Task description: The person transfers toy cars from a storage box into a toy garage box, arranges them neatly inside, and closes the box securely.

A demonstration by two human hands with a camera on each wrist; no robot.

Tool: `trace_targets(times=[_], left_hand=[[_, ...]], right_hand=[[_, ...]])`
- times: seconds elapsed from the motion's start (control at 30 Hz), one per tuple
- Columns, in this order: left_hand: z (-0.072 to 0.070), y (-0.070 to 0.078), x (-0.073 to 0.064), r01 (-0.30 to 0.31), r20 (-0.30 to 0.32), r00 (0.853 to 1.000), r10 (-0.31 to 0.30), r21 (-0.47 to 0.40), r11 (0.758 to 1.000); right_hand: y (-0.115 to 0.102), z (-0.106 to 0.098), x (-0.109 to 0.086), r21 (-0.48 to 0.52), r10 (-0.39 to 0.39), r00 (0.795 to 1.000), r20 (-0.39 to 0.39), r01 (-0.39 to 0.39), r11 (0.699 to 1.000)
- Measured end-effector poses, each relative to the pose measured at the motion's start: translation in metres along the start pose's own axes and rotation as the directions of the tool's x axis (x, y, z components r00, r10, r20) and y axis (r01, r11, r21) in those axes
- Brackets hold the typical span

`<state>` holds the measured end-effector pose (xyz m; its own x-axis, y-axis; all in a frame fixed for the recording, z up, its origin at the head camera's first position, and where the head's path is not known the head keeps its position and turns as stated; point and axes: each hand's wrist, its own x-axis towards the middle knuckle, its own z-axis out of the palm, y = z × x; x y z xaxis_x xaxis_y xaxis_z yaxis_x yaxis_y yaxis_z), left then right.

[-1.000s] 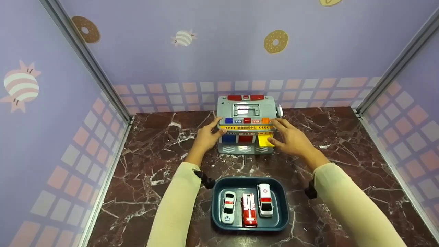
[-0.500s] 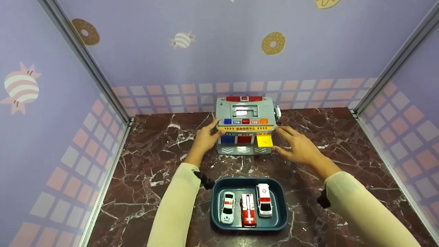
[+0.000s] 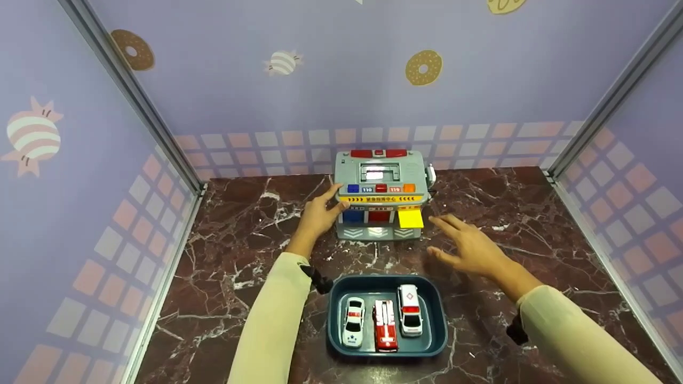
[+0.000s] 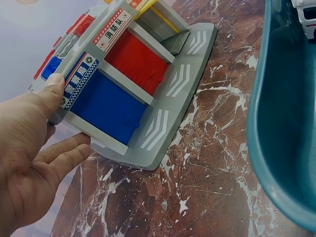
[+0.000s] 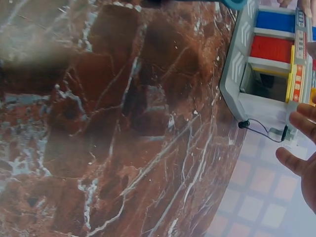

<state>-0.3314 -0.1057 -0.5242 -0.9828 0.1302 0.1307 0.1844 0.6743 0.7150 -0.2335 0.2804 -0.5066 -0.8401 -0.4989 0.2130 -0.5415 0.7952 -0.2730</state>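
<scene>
One left hand [image 3: 319, 217] round a toy station [image 3: 380, 199] corner, spread right hand [image 3: 470, 248] apart.

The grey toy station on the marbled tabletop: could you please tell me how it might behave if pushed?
The toy station looks like rigid plastic, so it should probably stay stiff. Its flat base extends in front, making forward tipping seem unlikely. The raised yellow door juts outward, so it might catch.
</scene>
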Motion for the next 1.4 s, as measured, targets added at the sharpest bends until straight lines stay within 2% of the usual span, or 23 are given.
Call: trace_targets(times=[0.17,0.43,0.93,1.17,1.4], left_hand=[[0.001,0.002,0.001,-0.027,0.001,1.0,0.027,-0.002,1.0],[0.0,0.001,0.003,-0.003,-0.003,1.0,0.003,-0.005,1.0],[0.001,-0.003,0.002,0.004,-0.002,1.0,-0.004,-0.019,1.0],[0.002,-0.005,0.001,0.017,0.003,1.0,-0.017,-0.017,1.0],[0.001,-0.004,0.001,0.02,0.006,1.0,-0.02,-0.012,1.0]], right_hand=[[-0.007,0.001,-0.009,-0.009,-0.021,1.0,0.005,0.022,1.0],[-0.016,0.002,-0.018,-0.017,-0.062,0.998,0.01,0.062,0.998],[-0.032,0.016,-0.034,-0.045,-0.17,0.985,0.011,0.17,0.984],[-0.04,0.023,-0.043,-0.036,-0.185,0.982,0.041,0.186,0.982],[-0.047,0.028,-0.046,-0.056,-0.263,0.964,0.023,0.264,0.963]])
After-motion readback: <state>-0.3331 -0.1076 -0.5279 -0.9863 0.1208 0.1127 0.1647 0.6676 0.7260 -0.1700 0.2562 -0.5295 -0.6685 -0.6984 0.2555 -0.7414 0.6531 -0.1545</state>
